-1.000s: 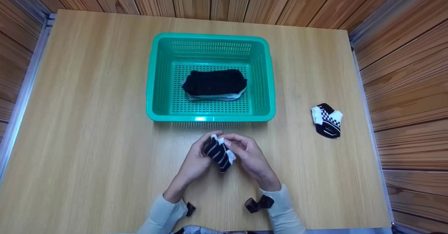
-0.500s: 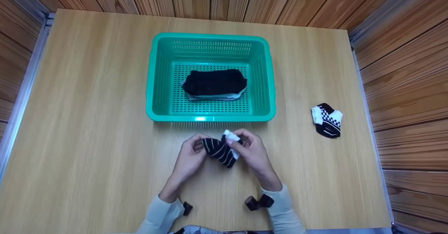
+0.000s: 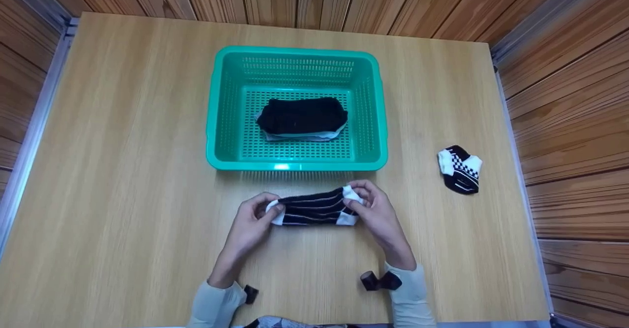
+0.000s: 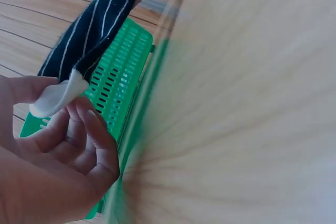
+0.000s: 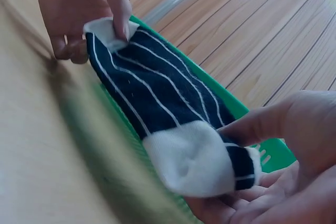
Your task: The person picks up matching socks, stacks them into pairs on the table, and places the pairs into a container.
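A black sock (image 3: pixel 312 209) with thin white stripes is stretched sideways between both hands, in front of the basket. The left hand (image 3: pixel 249 224) pinches its white toe end between thumb and fingers, as the left wrist view shows too. At the other end, the right hand (image 3: pixel 379 216) grips the sock near its white heel (image 5: pixel 190 158) and cuff, thumb on top and fingers beneath. The sock lies flat and lengthwise in the right wrist view, its stripes running from toe to heel.
Beyond the hands stands a green plastic basket (image 3: pixel 297 165). Inside it lies a stack of folded socks (image 3: pixel 302 116), black on top with pale ones below. A black-and-white checkered sock bundle (image 3: pixel 461 170) rests on the wooden table (image 3: pixel 123 171) at the right.
The sock was bunched between close hands; it is now pulled out straight. The left hand has moved left and the right hand right. Basket and checkered bundle stay put.
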{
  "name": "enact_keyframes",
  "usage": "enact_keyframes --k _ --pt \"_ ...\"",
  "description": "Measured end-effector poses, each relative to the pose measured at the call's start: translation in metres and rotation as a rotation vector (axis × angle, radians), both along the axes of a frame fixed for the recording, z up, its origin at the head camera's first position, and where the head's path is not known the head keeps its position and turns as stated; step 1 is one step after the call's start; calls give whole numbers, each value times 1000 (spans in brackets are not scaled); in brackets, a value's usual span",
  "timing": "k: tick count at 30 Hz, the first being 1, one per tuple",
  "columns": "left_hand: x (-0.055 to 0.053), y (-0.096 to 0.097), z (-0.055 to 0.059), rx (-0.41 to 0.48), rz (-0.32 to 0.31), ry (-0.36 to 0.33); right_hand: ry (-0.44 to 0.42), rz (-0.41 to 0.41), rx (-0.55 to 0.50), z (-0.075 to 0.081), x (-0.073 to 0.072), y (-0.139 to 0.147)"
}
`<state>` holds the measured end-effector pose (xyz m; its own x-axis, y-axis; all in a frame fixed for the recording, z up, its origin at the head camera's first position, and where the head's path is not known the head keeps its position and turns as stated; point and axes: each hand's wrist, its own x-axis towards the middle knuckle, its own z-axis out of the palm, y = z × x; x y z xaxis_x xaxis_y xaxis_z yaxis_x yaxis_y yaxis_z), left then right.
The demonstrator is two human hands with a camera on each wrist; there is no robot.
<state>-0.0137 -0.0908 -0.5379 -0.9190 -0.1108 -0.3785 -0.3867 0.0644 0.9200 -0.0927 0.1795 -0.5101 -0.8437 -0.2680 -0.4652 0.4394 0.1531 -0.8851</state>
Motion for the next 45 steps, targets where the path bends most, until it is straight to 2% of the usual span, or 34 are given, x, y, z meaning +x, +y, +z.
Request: enact_keyframes --k 7,12,18,24,28,31,33,35,38,40,45 --pt "0 1 2 -85 -55 -39 19 32 109 -3 0 1" --pt "-1 -2 1 -183 -88 -23 70 37 176 -9 2 -1" --pt "-1 -8 3 -271 -165 -40 226 161 342 -16 4 0" --pt "-2 -15 9 -354 -204 -83 286 256 443 -18 7 0" --pt "-2 -18 13 -447 -231 -24 346 312 502 -16 10 1" --pt "-1 -19 15 -506 -282 57 385 343 554 -15 11 2" --pt "0 -19 16 -546 -316 79 397 352 585 -15 11 2" --pt "1 -19 17 -589 -347 59 396 358 606 -14 11 3" --pt "2 -19 19 -635 -377 -19 387 375 625 -14 9 5" --pt "1 -18 21 -660 -395 -47 389 387 631 -14 8 6" --pt "-1 -19 22 -694 -413 -51 387 398 641 -15 8 6"
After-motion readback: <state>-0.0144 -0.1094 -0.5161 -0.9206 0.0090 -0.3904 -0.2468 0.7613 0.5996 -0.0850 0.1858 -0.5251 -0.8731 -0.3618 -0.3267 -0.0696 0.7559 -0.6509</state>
